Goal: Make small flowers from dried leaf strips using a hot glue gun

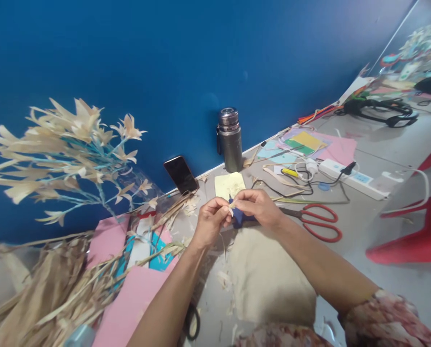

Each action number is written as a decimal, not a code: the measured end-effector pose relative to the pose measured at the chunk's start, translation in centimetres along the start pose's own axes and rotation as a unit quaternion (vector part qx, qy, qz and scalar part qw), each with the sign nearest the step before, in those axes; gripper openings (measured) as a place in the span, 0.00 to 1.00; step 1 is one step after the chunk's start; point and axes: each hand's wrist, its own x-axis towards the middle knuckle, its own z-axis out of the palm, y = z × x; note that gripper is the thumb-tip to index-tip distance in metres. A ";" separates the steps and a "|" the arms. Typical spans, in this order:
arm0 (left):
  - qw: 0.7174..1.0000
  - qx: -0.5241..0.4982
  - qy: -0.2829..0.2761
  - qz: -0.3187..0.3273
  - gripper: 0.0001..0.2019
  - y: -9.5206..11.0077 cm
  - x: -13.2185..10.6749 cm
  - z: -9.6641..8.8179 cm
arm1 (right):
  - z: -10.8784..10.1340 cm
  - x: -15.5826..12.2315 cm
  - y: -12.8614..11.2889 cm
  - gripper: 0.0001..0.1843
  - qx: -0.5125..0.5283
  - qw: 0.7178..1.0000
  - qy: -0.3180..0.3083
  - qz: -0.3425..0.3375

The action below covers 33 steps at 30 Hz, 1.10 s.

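My left hand (211, 222) pinches a small pale strip of dried husk (231, 211) between thumb and fingers. Its other side is gripped by the fingertips of my right hand (259, 206), so both hands meet over the table. Just below them is a dark blue object (240, 220), mostly hidden by my hands. A yellow paper square (230, 183) with small bits on it lies right behind my fingers. Red-handled scissors (322, 222) rest beside my right forearm, their blades partly covered by it. A beige cloth-like pad (271, 279) lies under my forearms.
A bunch of husk flowers (88, 130) on blue stems stands left. Dried husks (52, 289) and pink paper (132, 299) lie below it. A phone (181, 174) and a steel flask (232, 149) stand by the blue wall. Right are a power strip (353, 178) with cables and a red stool (418, 231).
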 end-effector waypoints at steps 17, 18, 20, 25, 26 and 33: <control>0.999 0.010 0.053 -0.006 0.18 0.1 0.4 -0.5 | 0.4 0.6 1.0 0.14 0.108 0.993 0.049 0.013; 0.998 0.008 0.055 -0.005 0.17 0.2 0.3 -0.5 | 0.4 0.6 1.1 0.14 0.102 0.993 0.055 0.012; 0.998 0.014 0.059 -0.004 0.16 0.3 0.3 -0.4 | 0.5 0.6 1.3 0.15 0.083 0.994 0.067 0.009; 0.999 0.032 0.031 -0.004 0.14 0.0 0.3 -0.6 | 0.5 0.4 1.5 0.15 0.027 0.998 0.053 0.011; 0.999 0.026 0.020 -0.007 0.15 -0.2 0.4 -0.7 | 0.5 0.4 1.4 0.15 0.026 0.999 0.043 0.013; 0.995 -0.068 -0.054 -0.044 0.17 -1.2 0.4 -1.3 | 0.9 0.4 1.7 0.15 0.113 0.993 -0.014 0.040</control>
